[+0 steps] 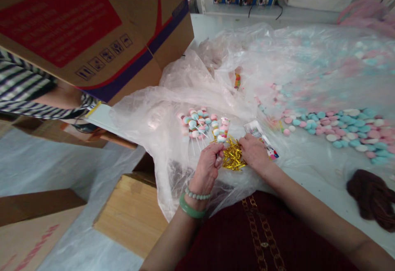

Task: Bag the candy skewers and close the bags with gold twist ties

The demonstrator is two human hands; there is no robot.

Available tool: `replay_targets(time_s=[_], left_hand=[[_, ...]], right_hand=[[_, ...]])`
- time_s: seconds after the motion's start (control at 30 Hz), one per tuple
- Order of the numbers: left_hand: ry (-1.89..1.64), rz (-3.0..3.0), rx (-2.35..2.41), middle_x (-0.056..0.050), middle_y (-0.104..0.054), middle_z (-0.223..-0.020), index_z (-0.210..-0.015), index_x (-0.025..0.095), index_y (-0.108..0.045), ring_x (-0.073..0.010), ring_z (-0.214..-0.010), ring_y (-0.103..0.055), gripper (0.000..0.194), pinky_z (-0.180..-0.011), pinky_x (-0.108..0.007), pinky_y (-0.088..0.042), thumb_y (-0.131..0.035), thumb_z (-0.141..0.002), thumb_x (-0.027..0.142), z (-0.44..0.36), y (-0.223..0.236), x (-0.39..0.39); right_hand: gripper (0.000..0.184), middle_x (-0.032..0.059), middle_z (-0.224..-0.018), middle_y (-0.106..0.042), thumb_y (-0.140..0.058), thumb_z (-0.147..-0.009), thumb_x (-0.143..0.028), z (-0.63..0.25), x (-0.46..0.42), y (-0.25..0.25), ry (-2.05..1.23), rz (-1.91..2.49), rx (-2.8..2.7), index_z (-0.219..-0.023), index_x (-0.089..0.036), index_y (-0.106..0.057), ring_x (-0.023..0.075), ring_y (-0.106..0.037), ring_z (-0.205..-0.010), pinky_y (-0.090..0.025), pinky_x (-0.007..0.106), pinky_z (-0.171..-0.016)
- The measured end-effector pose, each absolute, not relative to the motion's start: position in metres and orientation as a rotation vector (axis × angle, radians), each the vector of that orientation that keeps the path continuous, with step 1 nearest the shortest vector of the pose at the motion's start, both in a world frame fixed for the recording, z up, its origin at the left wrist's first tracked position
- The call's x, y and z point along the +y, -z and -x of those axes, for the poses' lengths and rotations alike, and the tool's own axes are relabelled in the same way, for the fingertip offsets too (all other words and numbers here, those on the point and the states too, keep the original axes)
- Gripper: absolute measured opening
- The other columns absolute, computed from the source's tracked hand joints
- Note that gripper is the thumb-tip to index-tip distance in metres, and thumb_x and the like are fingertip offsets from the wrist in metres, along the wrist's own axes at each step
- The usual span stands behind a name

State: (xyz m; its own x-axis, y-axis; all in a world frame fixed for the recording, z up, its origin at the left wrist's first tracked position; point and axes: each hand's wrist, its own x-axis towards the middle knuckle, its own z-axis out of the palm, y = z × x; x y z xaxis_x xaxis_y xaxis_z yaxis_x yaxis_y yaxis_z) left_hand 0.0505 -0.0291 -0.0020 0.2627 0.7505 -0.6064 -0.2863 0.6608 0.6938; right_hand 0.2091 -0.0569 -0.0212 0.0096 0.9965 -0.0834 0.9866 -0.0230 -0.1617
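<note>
My left hand (210, 157), with a bead bracelet and a green bangle on its wrist, is closed around the lower end of a bagged marshmallow stick (223, 129). The stick points upward, its pink, white and blue pieces above my fist. Just right of it lies a heap of gold twist ties (233, 155). My right hand (253, 150) has its fingertips pinched together at the heap's right edge; what they hold is hidden. Under and beyond that hand are flat printed bags (257, 130). Several marshmallow sticks (197, 123) lie together left of my left hand.
Loose pink, white and blue marshmallows (348, 127) spread over clear plastic sheeting (191, 94) on the right. A large cardboard box (129, 11) stands at the left, with a person in a striped top (27, 85) behind it. A dark cloth (370, 199) lies at the right edge.
</note>
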Motion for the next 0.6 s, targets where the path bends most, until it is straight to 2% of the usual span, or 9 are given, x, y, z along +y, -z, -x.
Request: replay_targets(time_s=[0.17, 0.33, 0.47, 0.6], left_hand=[[-0.743, -0.469, 1.064, 0.007, -0.044, -0.047, -0.065, 0.015, -0.054, -0.0014, -0.031, -0.025, 0.018, -0.034, -0.021, -0.009, -0.067, -0.066, 0.027, -0.047, 0.002, -0.027], [-0.708, -0.514, 1.110, 0.007, -0.045, -0.048, -0.064, 0.015, -0.053, -0.0016, -0.032, -0.025, 0.017, -0.034, -0.021, -0.009, -0.066, -0.069, 0.026, -0.049, 0.003, -0.030], [-0.675, -0.583, 1.102, 0.006, -0.044, -0.047, -0.060, 0.015, -0.054, -0.0016, -0.033, -0.026, 0.021, -0.035, -0.021, -0.011, -0.068, -0.070, 0.027, -0.058, 0.004, -0.034], [-0.656, -0.566, 1.062, 0.006, -0.043, -0.046, -0.062, 0.015, -0.054, -0.0015, -0.033, -0.025, 0.019, -0.035, -0.021, -0.011, -0.066, -0.071, 0.026, -0.065, 0.005, -0.037]], right_hand=[[0.022, 0.0059, -0.082, -0.066, -0.046, -0.090, -0.018, -0.222, -0.055, 0.023, -0.432, 2.143, -1.955, -0.079, -0.020, -0.066, 0.0177, -0.058, -0.074, -0.034, 0.029, -0.063], [0.009, -0.0022, -0.064, -0.058, -0.057, -0.075, -0.025, -0.234, -0.058, 0.020, -0.911, 1.869, -1.334, -0.067, -0.021, -0.057, 0.0156, -0.051, -0.066, -0.034, 0.027, -0.062], [0.013, -0.0019, -0.069, -0.062, -0.065, -0.068, -0.030, -0.236, -0.059, 0.007, -1.384, 1.426, -0.885, -0.067, -0.019, -0.058, 0.0111, -0.046, -0.058, -0.035, 0.025, -0.057], [0.019, -0.0023, -0.069, -0.064, -0.073, -0.061, -0.025, -0.234, -0.061, -0.006, -1.574, 1.172, -0.535, -0.070, -0.019, -0.058, 0.0083, -0.047, -0.054, -0.037, 0.022, -0.054]])
